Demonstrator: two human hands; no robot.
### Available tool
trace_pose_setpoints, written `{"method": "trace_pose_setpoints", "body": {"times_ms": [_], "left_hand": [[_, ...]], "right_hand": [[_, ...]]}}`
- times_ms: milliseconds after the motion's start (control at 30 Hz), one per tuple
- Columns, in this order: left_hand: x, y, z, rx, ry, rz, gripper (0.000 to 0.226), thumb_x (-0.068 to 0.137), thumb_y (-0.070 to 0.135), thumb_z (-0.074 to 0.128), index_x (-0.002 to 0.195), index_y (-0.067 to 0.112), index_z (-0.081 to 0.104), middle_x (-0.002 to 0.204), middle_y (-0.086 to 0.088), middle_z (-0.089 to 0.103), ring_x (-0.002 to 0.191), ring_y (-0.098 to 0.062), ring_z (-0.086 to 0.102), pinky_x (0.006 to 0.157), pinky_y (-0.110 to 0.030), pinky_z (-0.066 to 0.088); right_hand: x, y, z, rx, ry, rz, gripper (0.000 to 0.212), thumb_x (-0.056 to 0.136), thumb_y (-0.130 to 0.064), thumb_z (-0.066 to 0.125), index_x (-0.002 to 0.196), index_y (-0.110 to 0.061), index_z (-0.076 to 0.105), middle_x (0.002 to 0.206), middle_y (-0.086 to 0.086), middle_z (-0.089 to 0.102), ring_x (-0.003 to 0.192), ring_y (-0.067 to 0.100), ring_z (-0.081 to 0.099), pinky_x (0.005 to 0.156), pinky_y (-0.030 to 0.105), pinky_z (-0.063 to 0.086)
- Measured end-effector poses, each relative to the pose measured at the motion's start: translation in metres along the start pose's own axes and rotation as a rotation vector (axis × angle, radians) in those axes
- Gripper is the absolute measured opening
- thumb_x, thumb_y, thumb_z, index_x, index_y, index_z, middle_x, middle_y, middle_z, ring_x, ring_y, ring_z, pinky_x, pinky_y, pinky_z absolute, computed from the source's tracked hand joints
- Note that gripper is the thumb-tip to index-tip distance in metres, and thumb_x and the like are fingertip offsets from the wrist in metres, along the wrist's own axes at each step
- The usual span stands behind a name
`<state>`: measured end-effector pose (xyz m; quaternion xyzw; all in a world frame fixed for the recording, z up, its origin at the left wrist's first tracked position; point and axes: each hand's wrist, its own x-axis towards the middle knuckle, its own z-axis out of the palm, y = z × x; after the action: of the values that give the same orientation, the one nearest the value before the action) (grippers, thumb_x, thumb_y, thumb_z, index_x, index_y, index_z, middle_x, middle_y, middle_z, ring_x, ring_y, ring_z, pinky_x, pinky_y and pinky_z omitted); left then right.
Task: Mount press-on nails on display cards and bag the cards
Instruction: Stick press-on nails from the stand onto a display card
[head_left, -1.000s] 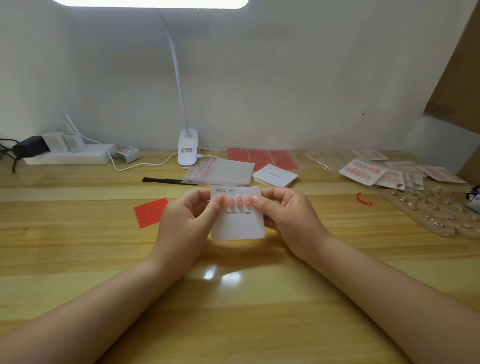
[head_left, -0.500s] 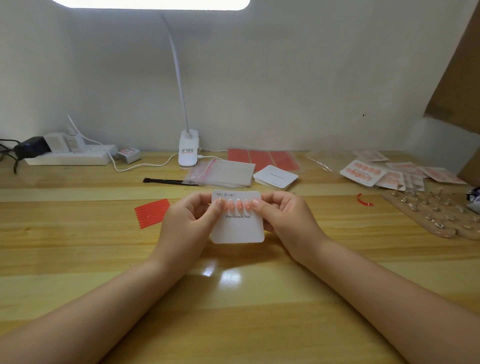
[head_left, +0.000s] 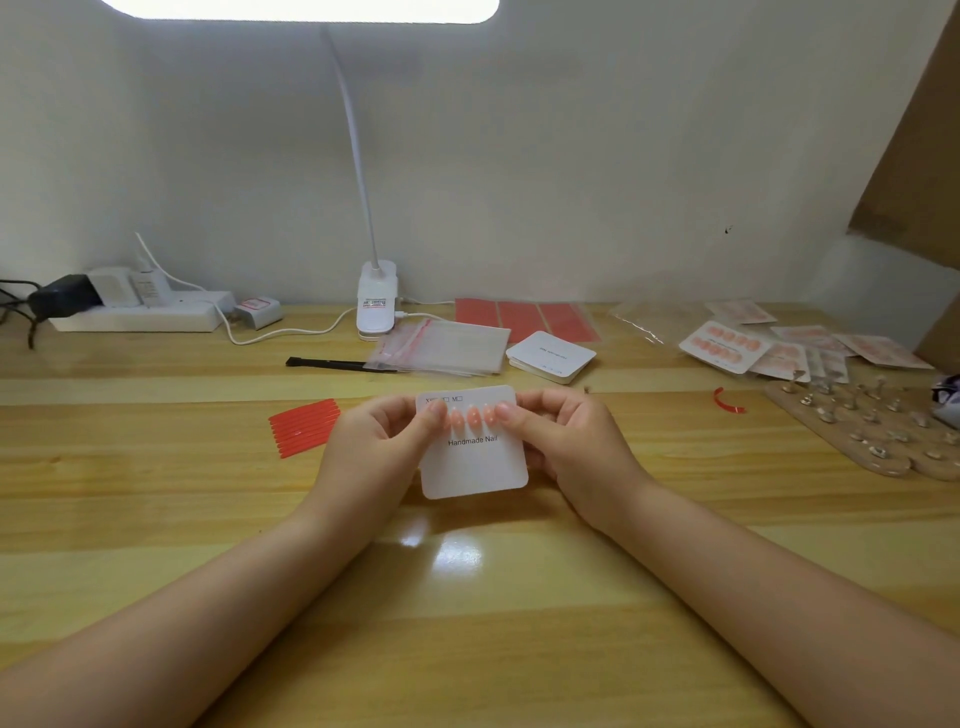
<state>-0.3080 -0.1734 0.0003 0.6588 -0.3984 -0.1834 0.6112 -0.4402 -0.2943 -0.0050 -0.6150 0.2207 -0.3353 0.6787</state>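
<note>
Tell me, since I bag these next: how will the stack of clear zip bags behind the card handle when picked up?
The clear zip bags look thin and glossy, so probably floppy and slippery. They lie fanned, not squared, so the stack likely slides apart if pushed.

white card (head_left: 475, 467), peach-pink nails (head_left: 471, 417), red strips (head_left: 304, 426), pale striped wooden table (head_left: 156, 493)

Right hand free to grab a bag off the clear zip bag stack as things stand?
Probably not yet. The right hand pinches the display card together with the left hand. The path to the bag stack behind the card looks unobstructed, so once the right hand lets go it should get there.
</note>
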Motion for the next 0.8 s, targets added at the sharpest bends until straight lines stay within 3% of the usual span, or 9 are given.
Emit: {"method": "trace_pose_setpoints", "body": {"times_ms": [100,300,467,600,700,800], "left_hand": [[0.0,0.0,0.0,0.026,-0.003,-0.008,0.016,0.094,0.02,0.06,0.086,0.013,0.071,0.079,0.0,0.075,0.073,-0.01,0.07,0.063,-0.026,0.054],[0.001,0.001,0.002,0.066,-0.01,0.023,0.015,0.094,0.018,0.06,0.082,0.014,0.069,0.074,0.002,0.072,0.066,-0.001,0.066,0.054,-0.014,0.048],[0.0,0.001,-0.001,-0.028,-0.011,-0.012,0.02,0.096,0.025,0.056,0.092,0.015,0.073,0.086,0.0,0.075,0.082,-0.015,0.071,0.066,-0.033,0.058],[0.0,0.0,-0.001,0.02,0.014,0.024,0.014,0.094,0.024,0.058,0.103,0.021,0.07,0.086,0.003,0.075,0.082,-0.011,0.071,0.068,-0.034,0.058],[0.001,-0.004,-0.002,0.192,0.01,0.085,0.026,0.092,0.025,0.061,0.119,0.026,0.061,0.079,0.001,0.073,0.077,-0.004,0.069,0.065,-0.028,0.057],[-0.002,-0.004,0.0,0.519,-0.041,0.22,0.017,0.09,0.032,0.062,0.106,0.028,0.067,0.068,0.01,0.064,0.065,-0.003,0.059,0.056,-0.022,0.043]], "right_hand": [[-0.001,0.0,0.001,-0.03,-0.006,0.013,0.014,0.088,-0.006,0.066,0.1,0.003,0.067,0.096,0.023,0.072,0.092,0.035,0.069,0.084,0.047,0.056],[0.0,0.0,0.001,-0.06,0.022,0.027,0.012,0.089,-0.006,0.064,0.098,0.002,0.067,0.097,0.025,0.071,0.09,0.037,0.069,0.085,0.053,0.055],[0.002,0.0,0.0,-0.048,0.036,0.012,0.02,0.095,-0.016,0.059,0.092,0.001,0.069,0.089,0.02,0.072,0.082,0.032,0.069,0.077,0.043,0.055],[0.0,0.0,0.0,-0.243,0.057,-0.064,0.037,0.1,-0.03,0.049,0.091,-0.003,0.072,0.081,0.01,0.075,0.074,0.027,0.072,0.068,0.04,0.057],[-0.002,-0.002,-0.002,-0.437,0.177,-0.192,0.037,0.101,-0.034,0.046,0.084,-0.013,0.07,0.068,0.003,0.072,0.057,0.011,0.067,0.055,0.03,0.051],[0.001,-0.006,-0.014,-0.712,0.332,-0.4,0.037,0.1,-0.033,0.046,0.076,-0.009,0.061,0.057,0.006,0.059,0.051,0.014,0.053,0.051,0.036,0.044]]}}
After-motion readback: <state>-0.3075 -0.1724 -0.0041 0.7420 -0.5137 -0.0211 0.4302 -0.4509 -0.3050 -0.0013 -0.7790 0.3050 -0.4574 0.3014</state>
